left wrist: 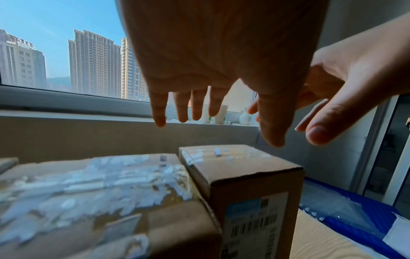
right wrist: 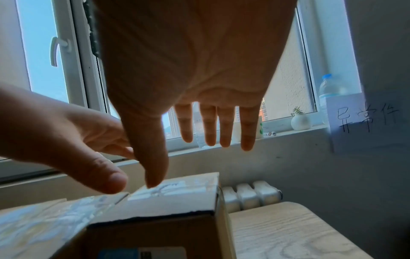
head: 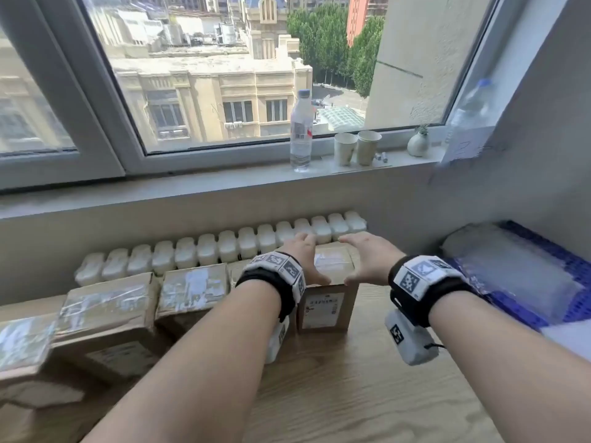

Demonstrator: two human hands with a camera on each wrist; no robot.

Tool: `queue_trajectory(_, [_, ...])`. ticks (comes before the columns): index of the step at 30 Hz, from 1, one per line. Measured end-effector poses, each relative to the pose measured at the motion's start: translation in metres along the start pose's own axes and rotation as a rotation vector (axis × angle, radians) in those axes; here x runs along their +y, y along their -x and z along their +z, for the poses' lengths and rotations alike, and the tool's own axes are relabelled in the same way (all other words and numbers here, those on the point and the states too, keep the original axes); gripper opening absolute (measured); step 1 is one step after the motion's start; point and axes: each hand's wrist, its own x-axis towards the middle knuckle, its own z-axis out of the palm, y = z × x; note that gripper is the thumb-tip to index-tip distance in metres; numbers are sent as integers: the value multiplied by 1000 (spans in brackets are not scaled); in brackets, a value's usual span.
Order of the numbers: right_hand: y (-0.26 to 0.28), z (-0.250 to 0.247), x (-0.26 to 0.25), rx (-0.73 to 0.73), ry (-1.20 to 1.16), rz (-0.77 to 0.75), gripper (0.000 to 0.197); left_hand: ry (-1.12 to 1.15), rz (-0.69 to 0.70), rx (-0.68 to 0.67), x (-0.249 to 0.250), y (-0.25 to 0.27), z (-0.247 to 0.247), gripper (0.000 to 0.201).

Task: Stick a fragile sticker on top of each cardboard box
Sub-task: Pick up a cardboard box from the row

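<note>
Your hands, left (head: 303, 260) and right (head: 367, 260), hover spread and empty over the box (head: 332, 282) at 12 o'clock; no sticker visible, others at 9 o'clock pending.

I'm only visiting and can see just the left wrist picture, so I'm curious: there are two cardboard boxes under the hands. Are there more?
Observer: Yes. The head view shows at least four cardboard boxes in a row on the wooden table. The left hand and right hand are over the small box at the right end.
Visitor: What's behind the row?
Observer: A white radiator, under the window sill.
Visitor: Anything on the wall to the right?
Observer: The right wrist view shows a paper note with handwritten characters.
</note>
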Motion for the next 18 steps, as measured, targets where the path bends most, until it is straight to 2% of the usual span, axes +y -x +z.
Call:
queue_trajectory(3, [-7, 6, 4, -69, -9, -13, 101, -12, -16, -71, -2, -9, 9, 112])
queue_trajectory(5, [-11, 11, 4, -91, -23, -21, 105, -23, -24, -90, -3, -12, 12, 116])
queue_trajectory(11, [-18, 29, 4, -155, -112, -23, 113, 2, -77, -87, -5, -15, 23, 100])
queue_trajectory(18, [-14, 33, 5, -152, -138, 14, 113, 111, -64, -57, 1, -9, 21, 104])
